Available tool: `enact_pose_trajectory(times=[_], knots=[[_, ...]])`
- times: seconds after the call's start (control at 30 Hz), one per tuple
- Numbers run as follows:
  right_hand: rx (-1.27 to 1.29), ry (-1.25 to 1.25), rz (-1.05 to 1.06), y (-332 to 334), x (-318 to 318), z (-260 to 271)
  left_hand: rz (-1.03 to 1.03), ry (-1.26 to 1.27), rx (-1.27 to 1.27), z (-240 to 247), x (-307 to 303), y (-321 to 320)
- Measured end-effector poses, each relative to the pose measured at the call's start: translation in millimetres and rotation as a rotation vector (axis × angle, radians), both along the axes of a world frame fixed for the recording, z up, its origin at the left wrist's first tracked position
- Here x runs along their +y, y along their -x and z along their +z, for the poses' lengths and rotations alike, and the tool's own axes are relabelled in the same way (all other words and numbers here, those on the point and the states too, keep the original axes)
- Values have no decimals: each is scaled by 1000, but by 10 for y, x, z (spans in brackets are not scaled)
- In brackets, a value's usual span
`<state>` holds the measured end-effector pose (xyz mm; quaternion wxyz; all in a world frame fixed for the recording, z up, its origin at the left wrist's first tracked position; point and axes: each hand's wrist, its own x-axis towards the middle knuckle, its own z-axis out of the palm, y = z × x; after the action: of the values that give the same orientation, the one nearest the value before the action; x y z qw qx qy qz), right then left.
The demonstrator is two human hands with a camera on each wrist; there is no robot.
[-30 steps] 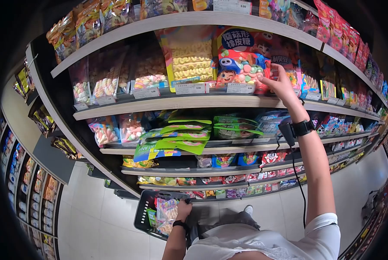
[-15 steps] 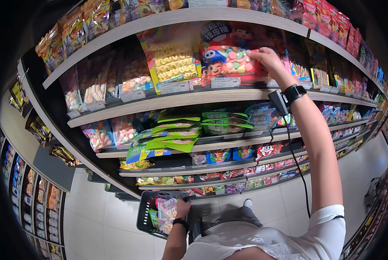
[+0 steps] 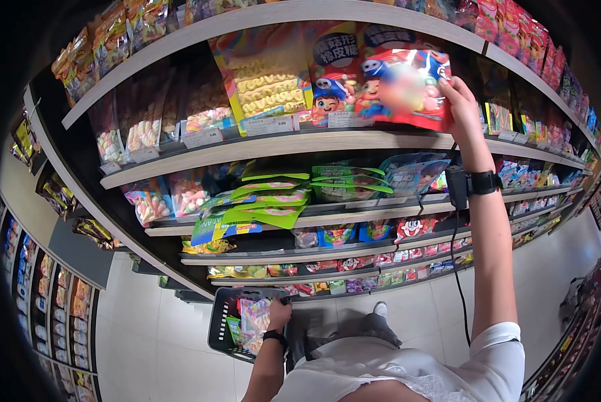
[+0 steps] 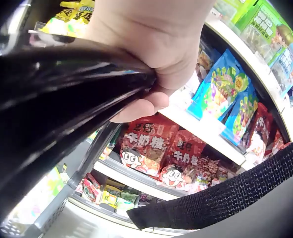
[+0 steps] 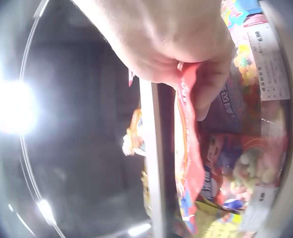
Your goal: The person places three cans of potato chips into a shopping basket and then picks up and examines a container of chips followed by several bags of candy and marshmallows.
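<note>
My right hand point(image 3: 466, 115) pinches the right edge of a red bag of gummy candy point(image 3: 414, 100), held in front of the shelf. A blurred pale patch covers part of the bag's front in the head view. Edge-on in the right wrist view, the red bag point(image 5: 191, 134) sits between the thumb and fingers. Down low, my left hand point(image 3: 280, 313) grips the handle of a dark shopping basket point(image 3: 218, 328). Inside it lie a clear bag of pastel sweets point(image 3: 255, 327) and a green packet point(image 3: 234, 328). The left wrist view shows fingers point(image 4: 136, 110) curled round the black handle point(image 4: 52, 94).
Similar red bags point(image 3: 328, 94) and a yellow-edged bag point(image 3: 260, 87) stand on the same shelf point(image 3: 280, 144). Green packets point(image 3: 267, 208) jut over the shelf edge below. Another display point(image 3: 49, 295) stands at left, beside the pale tiled floor point(image 3: 139, 315).
The right hand took hold of the red gummy bag and drew it off the shelf front, outward and to the right. The left hand keeps its grip on the basket.
</note>
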<state>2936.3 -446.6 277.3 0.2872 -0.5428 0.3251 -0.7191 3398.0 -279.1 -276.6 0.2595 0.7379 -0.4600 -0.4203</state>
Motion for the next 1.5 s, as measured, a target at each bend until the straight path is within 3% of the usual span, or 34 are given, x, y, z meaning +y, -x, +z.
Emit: enact_pose_trajectory(times=[0.07,0.13,0.27,0.3,0.43,0.47,0.5,0.53,0.6,0.67,0.73,0.87,1.0,1.13,1.3,1.37,1.4,1.43,1.47,1.5], knots=[[-166,-18,107,232,88,-129,7,17,19,-15,-7,8],[-258,-103,77,-14,546,-193,-3,1,12,43,6,1],[-246,-164,105,-73,1011,-875,8,5,-72,-54,-49,25],[-273,-168,123,-144,1132,-1051,-79,86,-278,-128,-49,2],[-237,-160,90,-482,1643,-1512,-363,-173,-662,577,-100,171],[-243,-173,71,-540,1729,-1626,-389,-91,-646,588,-178,228],[-243,-212,43,-585,1799,-1721,-489,184,-360,947,-219,359],[-223,-227,54,-608,1853,-1815,-712,273,102,1275,-339,509],[-188,-254,25,-677,1944,-1942,-761,58,581,2155,-335,857],[-192,-277,-11,-745,1995,-2058,-689,217,1249,2410,-279,1163],[-146,-292,-29,-745,2044,-2190,-713,290,1106,2885,-278,1436],[-182,-326,-51,-763,2158,-2293,-604,256,1058,3047,-275,1692],[-163,-391,17,-697,2282,-2224,-554,300,1118,2994,-209,1862],[-123,-479,55,-665,2338,-2231,-569,378,950,2995,-194,1935],[-196,-500,71,-615,2298,-2436,-604,317,934,3032,-181,1852],[-358,-410,207,-636,2268,-2462,-660,292,878,3025,-199,1796],[-353,-413,210,-702,2255,-2434,-671,169,1254,3107,-171,1785],[-595,-372,379,-811,2243,-2387,-667,33,1626,3148,-152,1772],[-839,-324,546,-885,2257,-2369,-866,72,1587,2921,-308,1796],[-941,-318,708,-911,2278,-2592,-854,121,1462,2947,-316,1851]])
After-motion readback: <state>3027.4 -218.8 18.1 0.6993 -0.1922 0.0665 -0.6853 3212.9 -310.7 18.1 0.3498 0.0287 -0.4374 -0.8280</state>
